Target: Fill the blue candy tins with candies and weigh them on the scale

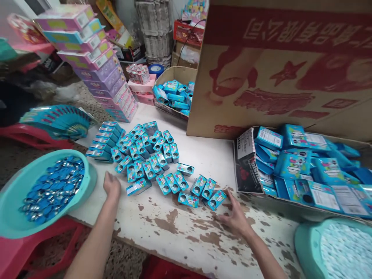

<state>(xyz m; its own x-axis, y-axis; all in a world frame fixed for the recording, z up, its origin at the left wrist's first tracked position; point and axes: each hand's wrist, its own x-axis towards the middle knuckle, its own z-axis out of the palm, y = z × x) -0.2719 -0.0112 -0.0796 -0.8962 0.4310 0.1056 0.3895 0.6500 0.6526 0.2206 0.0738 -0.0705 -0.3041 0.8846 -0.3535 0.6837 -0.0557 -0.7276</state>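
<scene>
Loosely scattered, small blue boxes (171,183) lie between the clenched left hand (112,185) and right hand (236,217), spread open beside one.

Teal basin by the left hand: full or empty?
Partly full: blue-and-silver pieces are heaped in the basin, its inner wall bare at left.

Sm. boxes (147,166) on table (203,151), btwn basin (91,174) & carton (247,162).

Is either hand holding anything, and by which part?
No hold shows: the right hand is open, fingertips beside a blue box; the left hand hides its palm, so cannot tell.
</scene>
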